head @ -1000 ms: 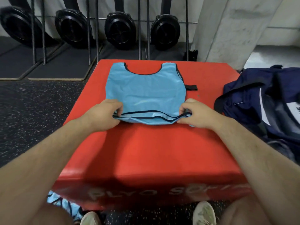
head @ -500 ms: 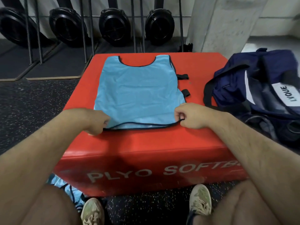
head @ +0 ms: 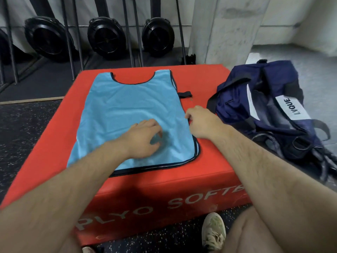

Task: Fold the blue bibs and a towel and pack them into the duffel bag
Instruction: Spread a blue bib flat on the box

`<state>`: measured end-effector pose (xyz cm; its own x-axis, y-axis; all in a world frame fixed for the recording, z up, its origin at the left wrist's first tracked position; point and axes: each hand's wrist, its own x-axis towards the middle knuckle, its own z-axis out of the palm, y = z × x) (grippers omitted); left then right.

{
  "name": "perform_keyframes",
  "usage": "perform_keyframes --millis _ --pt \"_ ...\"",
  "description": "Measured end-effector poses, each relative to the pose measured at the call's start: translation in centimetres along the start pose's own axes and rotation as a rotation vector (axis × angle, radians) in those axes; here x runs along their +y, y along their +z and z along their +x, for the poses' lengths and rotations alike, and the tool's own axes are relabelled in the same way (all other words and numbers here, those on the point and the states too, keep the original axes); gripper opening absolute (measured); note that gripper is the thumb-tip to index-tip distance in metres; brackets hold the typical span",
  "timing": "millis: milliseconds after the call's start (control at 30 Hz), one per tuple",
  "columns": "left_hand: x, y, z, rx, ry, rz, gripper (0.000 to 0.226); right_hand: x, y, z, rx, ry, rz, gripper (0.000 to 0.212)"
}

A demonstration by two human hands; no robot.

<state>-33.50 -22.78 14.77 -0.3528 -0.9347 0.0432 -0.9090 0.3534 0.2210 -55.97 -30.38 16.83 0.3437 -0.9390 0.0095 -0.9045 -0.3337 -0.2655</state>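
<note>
Speckled black floor, concrete pillar

- A gym or training hall — the red foam box under both hands carries white lettering, "PLYO SOFT…", on its near face, the mark of a soft plyometric jump box.
- Beyond the hands, against the far wall, black round fan-like housings stand in a row behind upright dark metal rails; they look like stored exercise machines.
- Below and to the left of the hands the floor is black speckled rubber, with dark mats under the machines.
- To the right of the right hand a navy sports duffel bag lies on the floor beside the box.
- A bare concrete pillar rises beyond it.
</note>
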Motion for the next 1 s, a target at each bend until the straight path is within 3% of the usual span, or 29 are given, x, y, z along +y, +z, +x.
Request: perform_keyframes --millis 167,300,433,533,667,800,867,1000 --pt "0.8 1.3 4.3 0.029 -0.024 -0.031 0.045 1.3 -0.1 2.2 -0.139 0.035 0.102 0.066" --pt "0.8 2.0 6.9 0.052 -0.097 -0.159 0.054 2.0 0.6 3.9 -0.125 0.033 0.073 0.045" --pt "0.4 2.6 8.4 -0.001 -0.178 -0.113 0.057 2.2 0.7 4.8 0.001 0.067 0.222 0.019" --pt "0.0 2.8 8.7 0.010 -0.184 -0.100 0.057 2.9 0.0 4.7 0.155 0.184 0.251 0.024" --pt "0.3 2.7 8.3 -0.029 -0.174 -0.116 0.063 1.9 -0.4 4.2 0.285 0.363 -0.083 0.037" --pt "0.6 2.2 8.4 0.048 -0.223 -0.227 0.054 -2.1 0.0 4.7 0.377 0.050 -0.149 0.045" --pt "0.2 1.4 8.4 0.115 -0.239 -0.244 0.058 -5.1 1.2 4.9 0.278 -0.064 -0.018 0.049" --pt "-2.5 0.7 7.3 0.065 -0.325 -0.103 0.069 -8.9 4.1 5.3 0.145 -0.138 0.207 0.049"
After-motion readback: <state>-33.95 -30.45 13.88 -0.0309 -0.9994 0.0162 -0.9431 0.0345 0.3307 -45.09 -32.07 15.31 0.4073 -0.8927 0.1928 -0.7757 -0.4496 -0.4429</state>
